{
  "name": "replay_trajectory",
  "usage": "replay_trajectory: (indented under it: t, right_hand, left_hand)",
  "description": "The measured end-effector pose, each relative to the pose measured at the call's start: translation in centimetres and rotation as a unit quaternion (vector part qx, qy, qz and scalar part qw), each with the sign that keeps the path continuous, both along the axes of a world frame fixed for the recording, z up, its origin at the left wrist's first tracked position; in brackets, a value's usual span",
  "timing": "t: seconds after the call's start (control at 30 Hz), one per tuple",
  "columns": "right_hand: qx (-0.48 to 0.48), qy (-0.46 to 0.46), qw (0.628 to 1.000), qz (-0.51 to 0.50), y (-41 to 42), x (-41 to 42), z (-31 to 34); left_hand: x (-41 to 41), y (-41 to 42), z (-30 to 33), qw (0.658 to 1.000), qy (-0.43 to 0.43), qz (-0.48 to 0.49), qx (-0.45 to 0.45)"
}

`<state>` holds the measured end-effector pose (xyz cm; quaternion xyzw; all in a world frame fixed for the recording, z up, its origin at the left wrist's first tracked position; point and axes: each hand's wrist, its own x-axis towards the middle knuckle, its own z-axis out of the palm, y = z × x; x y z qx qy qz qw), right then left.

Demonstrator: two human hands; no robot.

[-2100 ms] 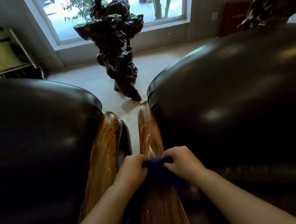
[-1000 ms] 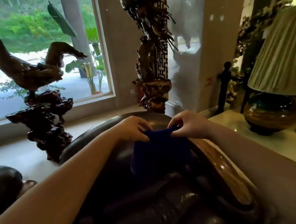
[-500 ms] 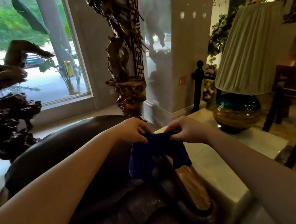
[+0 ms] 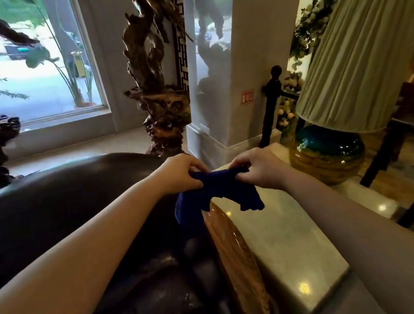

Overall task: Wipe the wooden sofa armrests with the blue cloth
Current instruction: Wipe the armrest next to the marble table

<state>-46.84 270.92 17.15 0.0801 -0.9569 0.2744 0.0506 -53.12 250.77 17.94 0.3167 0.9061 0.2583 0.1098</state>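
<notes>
Since the earlier views, both hands have carried the blue cloth (image 4: 216, 192) off the wooden armrest between the two sofas and across the dark leather sofa (image 4: 50, 217) to its far side. The left hand (image 4: 180, 174) is pinched closed on one top corner of the cloth, and the right hand (image 4: 256, 167) is pinched closed on the other. The cloth hangs between them, bunched, with its lower edge just above the far end of the wooden armrest (image 4: 237, 263).

Judgement: one armrest is likely finished, and this one has not yet been wiped. The cloth appears clear of the wood, though contact at its lower left fold cannot be confirmed.

Edges and clearance:
- Below the hands, the armrest runs toward the person, narrow and rounded; leather borders it under the left hand.
- Under the right hand, a stone side table (image 4: 295, 237) sits just beside the armrest, with a narrow gap.
- Beyond the right hand, a lamp (image 4: 332, 156) stands on the table, limiting outward sweep.
- Beyond the left hand stands a carved wood sculpture (image 4: 164, 120).
</notes>
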Motion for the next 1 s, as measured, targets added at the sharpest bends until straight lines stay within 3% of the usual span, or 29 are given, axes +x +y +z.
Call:
replay_trajectory:
  t: [0.27, 0.67, 0.83, 1.0]
  right_hand:
    - [0.004, -0.082, 0.996, 0.041, 5.0, -6.9, -11.8]
    - [0.011, -0.232, 0.969, 0.086, 13.4, -12.3, -35.7]
    - [-0.001, -0.253, 0.967, 0.042, 14.7, -14.1, -42.5]
    - [-0.039, -0.216, 0.975, -0.035, 14.1, -16.7, -45.8]
  left_hand:
    - [-3.1, 4.8, -12.7, 0.995, -0.003, 0.094, -0.017]
    - [-4.2, 12.8, -37.1, 0.962, -0.179, 0.203, -0.020]
    - [-6.7, 14.0, -43.7, 0.947, -0.202, 0.248, -0.013]
    - [-9.2, 14.4, -47.0, 0.937, -0.163, 0.307, 0.034]
